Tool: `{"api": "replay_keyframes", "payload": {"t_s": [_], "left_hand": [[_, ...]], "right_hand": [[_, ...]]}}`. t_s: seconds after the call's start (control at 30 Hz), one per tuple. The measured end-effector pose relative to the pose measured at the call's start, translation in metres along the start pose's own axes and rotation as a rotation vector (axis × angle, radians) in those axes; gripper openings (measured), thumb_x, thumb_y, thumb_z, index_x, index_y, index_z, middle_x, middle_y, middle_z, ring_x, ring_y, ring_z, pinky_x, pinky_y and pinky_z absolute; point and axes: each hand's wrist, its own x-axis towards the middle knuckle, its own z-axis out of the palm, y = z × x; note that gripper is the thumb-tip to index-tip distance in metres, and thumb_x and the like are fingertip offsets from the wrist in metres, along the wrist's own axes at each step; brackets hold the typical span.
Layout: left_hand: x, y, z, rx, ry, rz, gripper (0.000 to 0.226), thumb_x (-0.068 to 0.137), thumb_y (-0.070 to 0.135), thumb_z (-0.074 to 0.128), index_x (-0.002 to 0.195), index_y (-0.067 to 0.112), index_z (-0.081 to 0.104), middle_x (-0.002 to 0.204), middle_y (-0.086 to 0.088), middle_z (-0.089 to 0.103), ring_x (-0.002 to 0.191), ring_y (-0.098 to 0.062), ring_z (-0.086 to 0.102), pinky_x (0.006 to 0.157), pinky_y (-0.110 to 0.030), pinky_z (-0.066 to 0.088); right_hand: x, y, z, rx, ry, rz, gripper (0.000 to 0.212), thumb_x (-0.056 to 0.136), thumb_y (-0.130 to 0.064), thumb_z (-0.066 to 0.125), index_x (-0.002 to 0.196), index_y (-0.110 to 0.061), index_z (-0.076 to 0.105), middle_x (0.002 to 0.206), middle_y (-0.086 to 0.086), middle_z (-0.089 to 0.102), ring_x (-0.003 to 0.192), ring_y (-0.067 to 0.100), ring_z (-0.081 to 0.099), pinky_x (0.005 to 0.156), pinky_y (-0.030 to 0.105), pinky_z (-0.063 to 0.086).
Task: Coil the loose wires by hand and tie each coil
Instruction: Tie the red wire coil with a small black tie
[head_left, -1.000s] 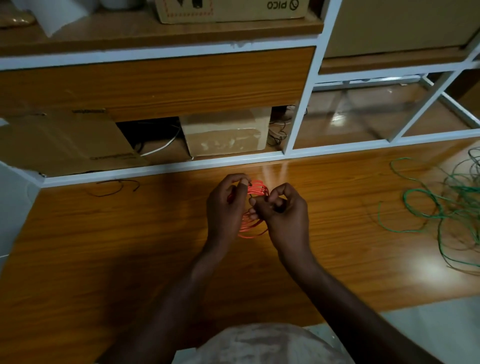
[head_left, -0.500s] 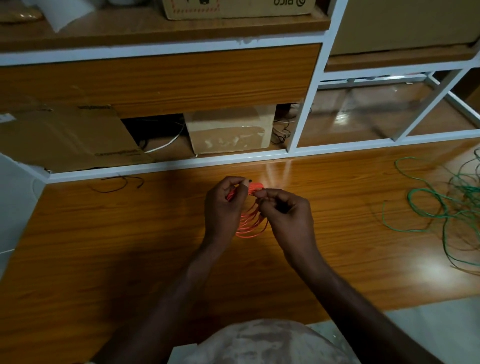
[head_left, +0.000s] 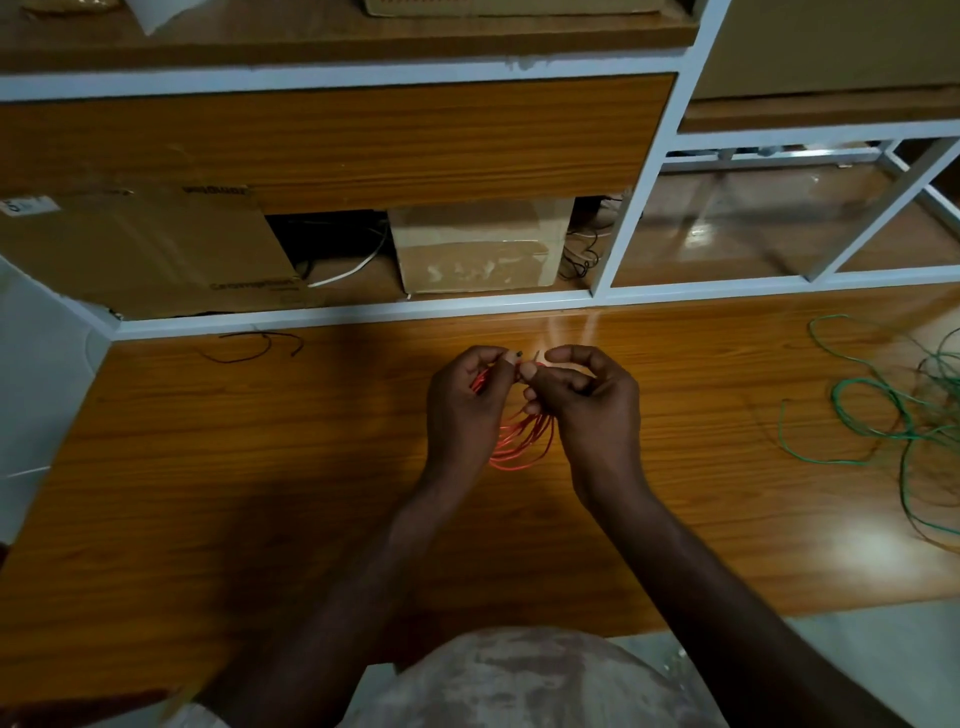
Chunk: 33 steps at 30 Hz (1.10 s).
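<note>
Head view: left hand (head_left: 464, 402) and right hand (head_left: 587, 400) pinch the half-hidden red coil (head_left: 519, 441).

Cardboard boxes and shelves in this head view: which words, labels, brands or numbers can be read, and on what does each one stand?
No text here can be read with certainty.
Flattened cardboard box: two dark printed lines, too blurred to read.
White label on its left corner: a mark like "5", not certain.
Top-shelf carton: print cut off by the frame.

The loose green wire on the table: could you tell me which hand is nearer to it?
Right. The right hand is on the green wire's side, though well clear of it; the left hand is farther off, beyond the red coil both hold.
</note>
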Motion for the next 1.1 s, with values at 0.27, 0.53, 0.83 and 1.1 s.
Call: {"api": "replay_keyframes", "payload": {"t_s": [0.27,0.53,0.83,1.1], "left_hand": [[-0.0017,-0.0019,-0.0039,0.009,0.014,0.023,0.014,0.103,0.028,0.069,0.098,0.018,0.077,0.094,0.009,0.078,0.096,-0.005,0.072,0.083,-0.029,0.056],[0.0008,-0.0040,-0.0072,0.020,0.012,0.054,0.012,0.104,0.027,0.069,0.098,0.017,0.076,0.094,0.008,0.078,0.094,-0.007,0.073,0.081,-0.032,0.058],[0.0014,-0.0054,-0.0088,0.035,-0.009,0.085,0.010,0.104,0.026,0.069,0.099,0.019,0.075,0.095,0.009,0.078,0.095,-0.009,0.074,0.080,-0.034,0.059],[-0.0008,-0.0040,-0.0089,0.090,-0.047,0.157,0.008,0.105,0.026,0.068,0.101,0.021,0.073,0.088,0.007,0.074,0.084,-0.018,0.071,0.069,-0.044,0.055]], "right_hand": [[-0.0025,0.0070,0.0012,-0.110,-0.017,-0.080,0.008,0.097,-0.015,0.078,0.102,-0.012,0.083,0.087,0.008,0.080,0.073,0.027,0.075,0.073,0.055,0.063],[-0.0006,0.0092,0.0040,-0.098,-0.013,-0.062,0.008,0.095,-0.014,0.080,0.102,-0.011,0.084,0.084,0.010,0.080,0.073,0.027,0.075,0.076,0.057,0.062],[0.0005,0.0083,0.0056,-0.092,-0.016,-0.057,0.009,0.095,-0.015,0.080,0.102,-0.011,0.084,0.085,0.009,0.080,0.073,0.028,0.076,0.077,0.056,0.064],[0.0051,0.0092,0.0039,-0.099,-0.003,-0.049,0.011,0.096,-0.017,0.080,0.103,-0.010,0.084,0.084,0.012,0.080,0.076,0.032,0.077,0.078,0.058,0.065]]}}
